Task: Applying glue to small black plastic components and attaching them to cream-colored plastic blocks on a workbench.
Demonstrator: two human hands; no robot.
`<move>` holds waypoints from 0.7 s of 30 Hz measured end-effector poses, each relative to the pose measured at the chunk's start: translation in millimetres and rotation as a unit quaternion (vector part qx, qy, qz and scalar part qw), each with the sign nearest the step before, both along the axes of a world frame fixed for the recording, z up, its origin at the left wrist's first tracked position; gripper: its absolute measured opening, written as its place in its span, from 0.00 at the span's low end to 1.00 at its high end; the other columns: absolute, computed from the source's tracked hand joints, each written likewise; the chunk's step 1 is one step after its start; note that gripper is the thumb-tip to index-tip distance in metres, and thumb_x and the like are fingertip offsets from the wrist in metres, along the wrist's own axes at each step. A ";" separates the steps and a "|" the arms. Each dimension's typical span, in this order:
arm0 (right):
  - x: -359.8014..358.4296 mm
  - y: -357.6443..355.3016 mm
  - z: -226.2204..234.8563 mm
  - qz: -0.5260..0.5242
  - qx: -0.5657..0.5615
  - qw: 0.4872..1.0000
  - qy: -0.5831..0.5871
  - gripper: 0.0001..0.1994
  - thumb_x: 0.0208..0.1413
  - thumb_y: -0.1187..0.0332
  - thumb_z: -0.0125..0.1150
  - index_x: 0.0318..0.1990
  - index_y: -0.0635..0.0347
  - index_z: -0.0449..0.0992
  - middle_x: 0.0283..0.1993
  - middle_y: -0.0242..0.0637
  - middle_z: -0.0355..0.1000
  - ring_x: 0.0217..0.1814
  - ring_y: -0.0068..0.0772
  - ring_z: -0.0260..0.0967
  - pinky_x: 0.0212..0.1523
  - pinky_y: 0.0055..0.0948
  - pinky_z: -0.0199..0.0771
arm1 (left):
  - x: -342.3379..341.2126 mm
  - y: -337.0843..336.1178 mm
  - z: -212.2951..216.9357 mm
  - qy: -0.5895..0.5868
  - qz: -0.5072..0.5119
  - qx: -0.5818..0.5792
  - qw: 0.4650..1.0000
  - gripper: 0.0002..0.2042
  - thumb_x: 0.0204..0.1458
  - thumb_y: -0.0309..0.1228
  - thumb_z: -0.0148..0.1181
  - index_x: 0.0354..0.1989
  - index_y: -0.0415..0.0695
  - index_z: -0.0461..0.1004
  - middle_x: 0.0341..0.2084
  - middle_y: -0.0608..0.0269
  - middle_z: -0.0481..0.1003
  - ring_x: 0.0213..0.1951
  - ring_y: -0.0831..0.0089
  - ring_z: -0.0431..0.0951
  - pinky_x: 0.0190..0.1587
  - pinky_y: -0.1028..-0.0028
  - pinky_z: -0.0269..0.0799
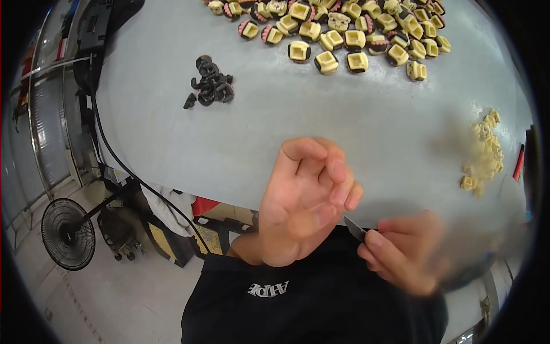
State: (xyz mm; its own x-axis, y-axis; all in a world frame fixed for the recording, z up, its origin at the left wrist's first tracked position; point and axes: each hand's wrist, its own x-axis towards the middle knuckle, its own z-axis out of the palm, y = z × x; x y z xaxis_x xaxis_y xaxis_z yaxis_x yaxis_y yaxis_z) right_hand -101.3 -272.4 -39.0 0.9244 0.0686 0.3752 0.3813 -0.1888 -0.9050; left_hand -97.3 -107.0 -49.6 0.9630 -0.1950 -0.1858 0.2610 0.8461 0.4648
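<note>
My left hand (303, 200) is raised over the near edge of the table, palm turned up and fingers loosely curled. Nothing shows in its palm, and the thumb stands a little apart from the fingertips. To its right, my right hand (404, 246) pinches a small craft knife (354, 230) between thumb and fingers. The pointed blade reaches toward the left hand's thumb and lies close to it. Part of the right hand is blurred by a smear in the picture.
Many cream figure pieces (355, 39) with black and pink parts cover the table's far side (258, 143). Small black pieces (215, 86) lie at the left, cream bits (486, 149) at the right by a red pen (519, 163). A fan (67, 234) and a black cable (146, 183) are at left.
</note>
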 end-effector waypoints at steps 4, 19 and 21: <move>-3.3 5.0 -2.6 0.002 -0.031 0.999 -0.024 0.08 0.37 0.73 0.68 0.29 0.61 0.77 0.21 0.29 0.67 0.22 0.22 0.65 0.16 0.14 0.57 | 0.0 0.6 -3.8 -0.039 -0.006 0.041 0.998 0.26 0.42 0.14 0.47 0.51 0.49 0.55 0.40 0.68 0.58 0.35 0.78 0.63 0.37 0.74 0.61; -5.1 8.7 -3.6 -0.002 -0.150 0.979 -0.138 0.12 0.34 0.70 0.70 0.30 0.58 0.79 0.23 0.25 0.66 0.26 0.21 0.65 0.16 0.13 0.58 | -0.1 -7.0 -6.8 -0.099 0.020 0.117 0.988 0.28 0.38 0.12 0.44 0.51 0.49 0.53 0.40 0.67 0.59 0.33 0.77 0.63 0.36 0.73 0.62; -4.6 8.0 -3.6 -0.002 -0.150 0.979 -0.139 0.12 0.34 0.70 0.70 0.30 0.58 0.79 0.22 0.25 0.66 0.26 0.21 0.65 0.16 0.13 0.58 | -0.3 -8.2 -6.6 -0.106 0.025 0.121 0.987 0.29 0.38 0.11 0.44 0.51 0.49 0.53 0.40 0.67 0.59 0.33 0.76 0.63 0.36 0.73 0.62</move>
State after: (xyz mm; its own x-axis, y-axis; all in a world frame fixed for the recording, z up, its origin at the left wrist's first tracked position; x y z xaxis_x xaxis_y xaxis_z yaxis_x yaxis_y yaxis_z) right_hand -105.8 -264.3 -42.6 0.7897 0.2106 0.5762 0.6040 -0.4319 -0.6698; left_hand -97.6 -115.2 -56.1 0.9927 -0.1200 -0.0139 0.0960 0.7130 0.6946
